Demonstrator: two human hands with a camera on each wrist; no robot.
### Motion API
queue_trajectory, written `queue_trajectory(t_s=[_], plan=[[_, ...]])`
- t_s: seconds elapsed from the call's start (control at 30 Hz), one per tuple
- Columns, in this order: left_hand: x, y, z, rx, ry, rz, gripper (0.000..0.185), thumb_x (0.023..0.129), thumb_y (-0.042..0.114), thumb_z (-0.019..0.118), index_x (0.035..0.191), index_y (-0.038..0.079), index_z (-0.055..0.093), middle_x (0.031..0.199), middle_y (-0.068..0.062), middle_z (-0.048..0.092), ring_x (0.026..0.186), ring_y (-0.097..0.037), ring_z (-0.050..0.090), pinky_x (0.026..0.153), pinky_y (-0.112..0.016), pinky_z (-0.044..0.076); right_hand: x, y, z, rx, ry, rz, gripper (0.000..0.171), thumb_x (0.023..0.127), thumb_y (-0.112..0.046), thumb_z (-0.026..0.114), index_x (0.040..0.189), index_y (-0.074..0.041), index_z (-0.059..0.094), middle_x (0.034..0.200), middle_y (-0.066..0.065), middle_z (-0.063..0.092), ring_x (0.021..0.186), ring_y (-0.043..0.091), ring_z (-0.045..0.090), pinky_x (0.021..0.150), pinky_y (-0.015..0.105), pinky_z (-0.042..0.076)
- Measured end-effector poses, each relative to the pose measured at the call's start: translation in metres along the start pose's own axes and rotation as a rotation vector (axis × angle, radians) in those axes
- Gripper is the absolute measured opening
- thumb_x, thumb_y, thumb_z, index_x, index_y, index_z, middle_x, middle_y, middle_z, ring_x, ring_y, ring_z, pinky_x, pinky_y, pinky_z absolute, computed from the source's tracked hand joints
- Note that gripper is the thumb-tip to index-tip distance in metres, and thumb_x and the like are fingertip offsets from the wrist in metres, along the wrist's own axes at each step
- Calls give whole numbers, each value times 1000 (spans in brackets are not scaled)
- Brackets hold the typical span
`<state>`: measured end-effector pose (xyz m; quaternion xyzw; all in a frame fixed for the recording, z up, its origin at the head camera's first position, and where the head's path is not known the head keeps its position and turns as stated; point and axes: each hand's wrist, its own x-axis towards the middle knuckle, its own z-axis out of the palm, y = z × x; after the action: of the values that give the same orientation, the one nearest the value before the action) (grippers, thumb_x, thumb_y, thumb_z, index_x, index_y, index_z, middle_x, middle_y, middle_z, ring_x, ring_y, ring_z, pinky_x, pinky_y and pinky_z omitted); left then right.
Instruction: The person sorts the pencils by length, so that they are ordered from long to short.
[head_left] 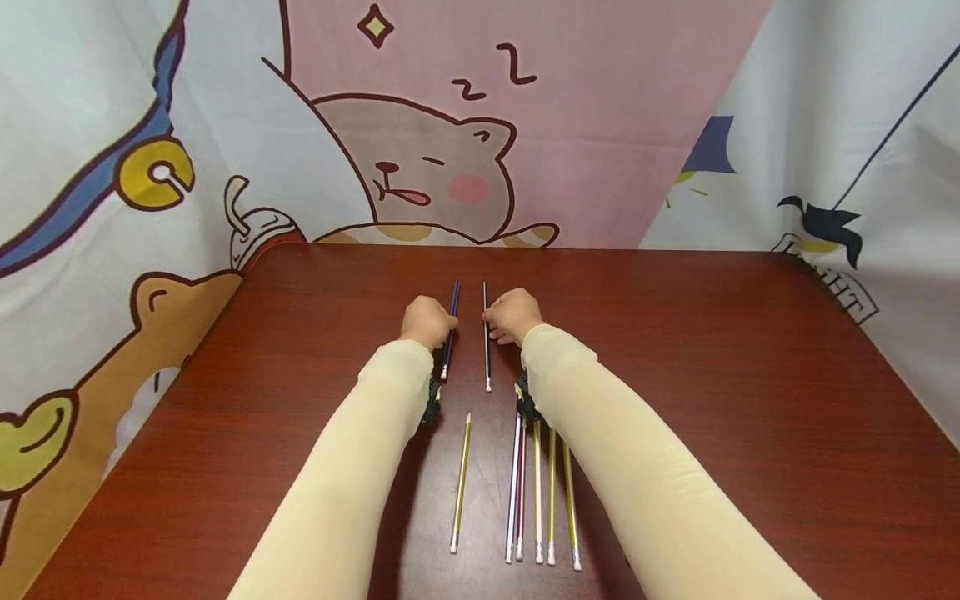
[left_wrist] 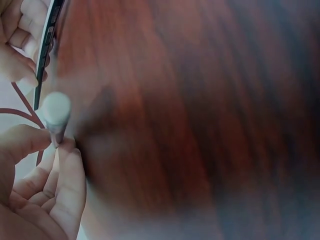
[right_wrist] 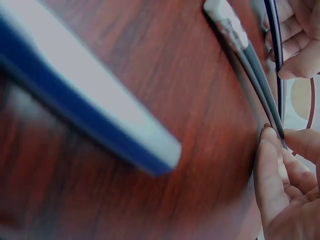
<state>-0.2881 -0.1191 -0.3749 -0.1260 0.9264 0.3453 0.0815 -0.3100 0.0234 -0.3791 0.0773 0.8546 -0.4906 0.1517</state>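
Pinching, arms [head_left: 341, 467] fwd, blue pencil [head_left: 447, 354] L hand [head_left: 427, 322], black pencil [head_left: 487, 358] R hand [head_left: 513, 316]

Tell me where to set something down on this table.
Widest patch: table between the right sleeve and the right edge. Another lies between the left sleeve and left edge. Crowded: between the sleeves, with five grouped pencils and a lone pencil; beyond, left hand holds a blue pencil, right hand a black pencil.

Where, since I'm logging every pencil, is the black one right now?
In the head view, the black pencil is pinched in the right hand near the far edge of the table, just right of the blue pencil.
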Motion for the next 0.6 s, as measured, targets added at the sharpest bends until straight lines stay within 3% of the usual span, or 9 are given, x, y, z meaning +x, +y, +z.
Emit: queue_trajectory(t_s=[0.17,0.37,0.6], plan=[[-4,3,-1,80,35,27,21,89,21,68,78,3,70,72,-8,66,59,-17,59,57,-29,51,3,-1,3,-34,8,12,10,91,-6,62,95,2,67,71,6,61,52,12,60,51,25,55],[-7,7,1,98,47,25,21,88,21,70,88,0,72,88,-13,69,75,-24,62,70,-35,54,5,-2,4,-153,25,-7,11,92,-10,63,92,-1,69,76,8,68,57,12,63,54,25,56],[-5,8,2,97,46,14,23,87,20,70,93,-2,71,87,-14,69,70,-23,62,64,-33,54,3,-7,4,-222,33,-25,13,92,-13,63,91,-2,69,74,9,69,58,14,65,52,25,56]])
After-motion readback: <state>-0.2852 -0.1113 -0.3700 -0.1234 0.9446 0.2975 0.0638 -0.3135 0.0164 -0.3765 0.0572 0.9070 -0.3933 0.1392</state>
